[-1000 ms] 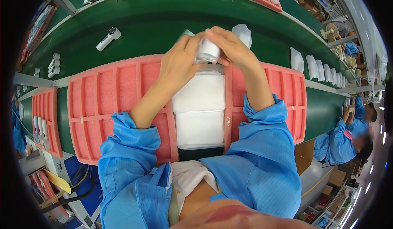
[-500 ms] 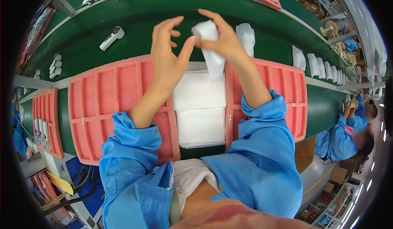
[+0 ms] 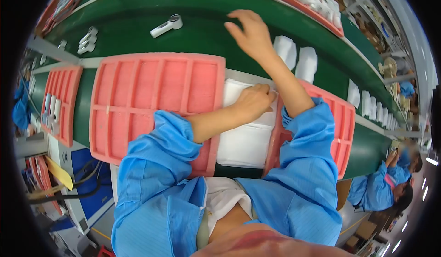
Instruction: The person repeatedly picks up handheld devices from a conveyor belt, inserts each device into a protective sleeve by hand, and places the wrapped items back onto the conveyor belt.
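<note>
My left hand rests on the upper stack of flat white pouches, its fingers curled down at the stack's right edge on a pouch; the fingertips are partly hidden. A lower stack of white pouches lies nearer my body. My right hand is raised over the green bench, fingers apart and nothing in it. Just right of that hand stand two white-wrapped items, one wrapped item beside another wrapped item. A white handheld device with a round, dark-faced head lies on the bench to the left.
Pink compartment trays flank the stacks: a left tray and a right tray partly under my right arm. More white devices sit far left. Several wrapped items line the bench at right. A co-worker sits beyond.
The wrapped item in my right hand has been let go and now stands beside the other one. My left hand has come down onto the pouch stack. The view has shifted.
</note>
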`<state>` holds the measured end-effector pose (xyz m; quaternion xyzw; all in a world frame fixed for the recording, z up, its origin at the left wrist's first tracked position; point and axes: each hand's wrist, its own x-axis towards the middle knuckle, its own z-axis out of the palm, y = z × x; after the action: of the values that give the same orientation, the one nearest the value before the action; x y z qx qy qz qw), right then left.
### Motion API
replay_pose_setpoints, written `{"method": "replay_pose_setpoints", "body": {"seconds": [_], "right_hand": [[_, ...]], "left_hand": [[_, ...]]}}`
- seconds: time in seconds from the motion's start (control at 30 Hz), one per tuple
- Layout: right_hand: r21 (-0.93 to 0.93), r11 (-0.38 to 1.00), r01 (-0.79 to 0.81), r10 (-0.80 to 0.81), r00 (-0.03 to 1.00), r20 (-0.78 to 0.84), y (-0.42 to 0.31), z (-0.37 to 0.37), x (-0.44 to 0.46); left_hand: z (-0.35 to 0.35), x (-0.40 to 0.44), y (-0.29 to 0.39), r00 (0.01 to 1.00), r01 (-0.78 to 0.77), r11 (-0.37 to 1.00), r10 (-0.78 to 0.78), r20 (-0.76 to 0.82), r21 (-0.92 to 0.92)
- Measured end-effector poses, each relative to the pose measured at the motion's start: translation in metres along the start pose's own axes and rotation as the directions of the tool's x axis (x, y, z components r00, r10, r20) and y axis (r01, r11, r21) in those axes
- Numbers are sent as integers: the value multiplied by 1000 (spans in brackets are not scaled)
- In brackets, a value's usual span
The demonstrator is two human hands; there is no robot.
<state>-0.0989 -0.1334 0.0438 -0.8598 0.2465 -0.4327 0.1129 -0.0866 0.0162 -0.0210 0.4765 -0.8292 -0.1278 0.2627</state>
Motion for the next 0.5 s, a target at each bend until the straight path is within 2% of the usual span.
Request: {"method": "replay_pose_setpoints", "body": {"seconds": [0.07, 0.13, 0.2, 0.3, 0.37, 0.47, 0.5], "right_hand": [[122, 987, 107, -121, 985, 120, -37, 36, 29], [150, 979, 142, -165, 975, 152, -62, 82, 51], [-16, 985, 173, -168, 970, 174, -70, 132, 70], [-347, 926, 150, 13, 905, 425, -52, 166, 75], [-381, 912, -149, 342, 789, 511, -34, 170, 76], [-484, 868, -107, 455, 559, 693, -16, 121, 80], [-355, 870, -342, 488, 502, 714, -1, 102, 76]], "left_hand": [[17, -1, -6, 989, -43, 999, 44, -142, 10], [30, -5, -12, 977, -3, 990, -26, -211, -138], [41, -11, -14, 957, -48, 929, -63, -284, -366], [47, -19, -17, 940, -118, 833, -82, -331, -541], [49, -19, -21, 934, -152, 788, -83, -349, -597], [47, -10, -23, 938, -167, 751, -79, -338, -638], [45, -7, -23, 946, -155, 765, -66, -316, -625]]}}
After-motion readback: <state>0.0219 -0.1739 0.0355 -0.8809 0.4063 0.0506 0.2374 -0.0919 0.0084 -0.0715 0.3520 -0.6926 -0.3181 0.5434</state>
